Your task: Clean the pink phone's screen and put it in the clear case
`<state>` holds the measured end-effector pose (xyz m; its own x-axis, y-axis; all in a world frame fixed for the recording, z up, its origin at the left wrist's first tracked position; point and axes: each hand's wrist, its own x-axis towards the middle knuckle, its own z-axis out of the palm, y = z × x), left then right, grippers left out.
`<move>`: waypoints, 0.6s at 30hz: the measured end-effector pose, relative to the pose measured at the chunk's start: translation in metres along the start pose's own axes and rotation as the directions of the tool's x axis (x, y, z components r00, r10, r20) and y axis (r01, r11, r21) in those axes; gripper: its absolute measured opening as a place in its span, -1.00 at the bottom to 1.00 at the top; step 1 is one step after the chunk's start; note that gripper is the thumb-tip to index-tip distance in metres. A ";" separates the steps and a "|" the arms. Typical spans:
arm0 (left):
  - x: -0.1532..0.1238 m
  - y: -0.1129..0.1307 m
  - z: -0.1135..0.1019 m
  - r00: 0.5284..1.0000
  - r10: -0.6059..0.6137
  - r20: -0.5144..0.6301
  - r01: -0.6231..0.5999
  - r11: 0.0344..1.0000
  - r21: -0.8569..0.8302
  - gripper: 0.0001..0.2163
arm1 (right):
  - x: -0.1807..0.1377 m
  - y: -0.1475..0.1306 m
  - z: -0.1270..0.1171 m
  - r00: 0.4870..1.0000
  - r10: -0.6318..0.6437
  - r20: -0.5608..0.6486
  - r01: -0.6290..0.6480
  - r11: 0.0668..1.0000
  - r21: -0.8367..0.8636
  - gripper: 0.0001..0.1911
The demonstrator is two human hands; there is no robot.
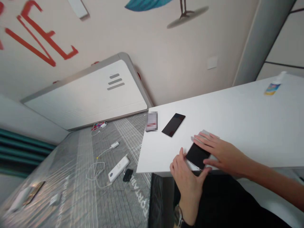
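A dark-screened phone [197,154] lies face up near the front edge of the white table. My left hand [187,177] curls around its near left end, with the fingers along one side and the thumb at the near corner. A watch is on my left wrist. My right hand [217,148] rests across the phone's right part, fingers stretched along the far side and thumb apart on the near side. A thin pale sheet [204,132] shows from under the right fingers; I cannot tell whether it is cloth or film. The phone's right end is hidden by this hand.
A second dark-screened device [173,125] and a blurred-out packet [151,121] lie on the table's left. A pump bottle [273,86] stands at the far right. On the grey bed below lie a white power bank [119,167], a cable and a small black item [128,175].
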<state>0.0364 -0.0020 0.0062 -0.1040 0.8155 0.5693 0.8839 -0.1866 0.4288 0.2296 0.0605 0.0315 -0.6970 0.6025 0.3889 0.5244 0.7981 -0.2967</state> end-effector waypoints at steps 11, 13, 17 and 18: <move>-0.004 -0.003 0.005 0.999 0.019 -0.028 -0.018 1.000 0.016 -0.04 | -0.001 0.013 0.003 0.987 -0.135 0.090 0.134 0.991 0.016 -0.03; -0.003 -0.003 0.004 0.999 0.003 -0.032 -0.003 1.000 0.008 -0.02 | 0.000 0.014 0.001 0.997 -0.072 0.043 0.073 0.997 -0.028 -0.17; -0.003 -0.003 0.003 1.000 -0.001 -0.021 0.001 1.000 0.003 -0.01 | 0.002 0.012 0.000 0.996 -0.085 0.040 0.086 0.996 -0.021 -0.11; -0.003 -0.003 0.004 1.000 0.005 -0.018 -0.005 1.000 0.007 -0.04 | 0.003 0.011 0.001 0.990 -0.123 0.075 0.124 0.992 0.000 -0.05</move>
<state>0.0358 -0.0016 0.0008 -0.1081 0.8046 0.5839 0.8875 -0.1865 0.4213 0.2328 0.0713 0.0288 -0.7911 0.4975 0.3559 0.4341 0.8665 -0.2464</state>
